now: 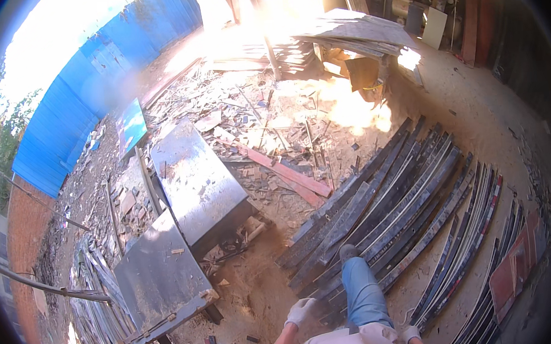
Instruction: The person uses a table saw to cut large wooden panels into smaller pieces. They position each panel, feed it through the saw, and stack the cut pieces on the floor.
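Observation:
My left hand (301, 311), in a pale work glove, hangs beside my left hip with its fingers curled. Nothing shows in it. The ends of long dark wooden strips (382, 210) lie on the ground nearest to it. On the other side of my leg, my right hand (409, 335) is low by my hip, also in a pale glove; its fingers are mostly hidden, so I cannot tell what it holds, if anything. My leg in blue trousers (364, 289) reaches forward, the dark shoe (348, 251) over the strips.
Further bundles of dark strips (464, 248) and reddish boards (518, 266) lie to the right. A saw-table-like grey metal top (192, 178) and a dark panel (160, 271) stand at left. Scrap wood (220, 121) litters the ground before a blue fence (67, 114). Stacked sheets (361, 28) are farther back.

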Available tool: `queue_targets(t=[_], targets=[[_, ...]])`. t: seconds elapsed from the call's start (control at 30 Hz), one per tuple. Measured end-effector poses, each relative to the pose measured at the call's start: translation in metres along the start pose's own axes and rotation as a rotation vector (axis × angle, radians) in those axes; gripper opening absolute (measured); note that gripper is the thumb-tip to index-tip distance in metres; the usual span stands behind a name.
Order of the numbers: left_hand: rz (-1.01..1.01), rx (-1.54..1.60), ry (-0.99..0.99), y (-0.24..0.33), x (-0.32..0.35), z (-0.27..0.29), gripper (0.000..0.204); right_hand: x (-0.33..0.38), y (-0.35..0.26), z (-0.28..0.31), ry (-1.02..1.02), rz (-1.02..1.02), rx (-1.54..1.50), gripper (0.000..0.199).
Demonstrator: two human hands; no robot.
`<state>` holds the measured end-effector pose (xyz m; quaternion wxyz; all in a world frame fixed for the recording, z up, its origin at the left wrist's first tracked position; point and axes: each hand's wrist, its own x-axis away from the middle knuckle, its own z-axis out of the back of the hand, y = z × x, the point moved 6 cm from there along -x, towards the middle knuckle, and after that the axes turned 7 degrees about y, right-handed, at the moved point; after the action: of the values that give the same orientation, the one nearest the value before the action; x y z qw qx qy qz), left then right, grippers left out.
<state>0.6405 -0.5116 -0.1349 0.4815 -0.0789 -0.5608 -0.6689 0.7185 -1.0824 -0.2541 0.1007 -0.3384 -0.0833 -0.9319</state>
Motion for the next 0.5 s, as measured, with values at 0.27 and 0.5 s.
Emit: queue_targets(t=[0.27,0.5], targets=[[0.161,0.383,0.255,0.225,-0.132,0.063,0.034,-0.234,-0.143,0.405,-0.021,-0.313,-1.533,0.035],[0.37,-0.029,0.197,0.287,-0.231,0.103,0.052,-0.417,-0.301,0.681,0.034,0.012,-1.493,0.031]])
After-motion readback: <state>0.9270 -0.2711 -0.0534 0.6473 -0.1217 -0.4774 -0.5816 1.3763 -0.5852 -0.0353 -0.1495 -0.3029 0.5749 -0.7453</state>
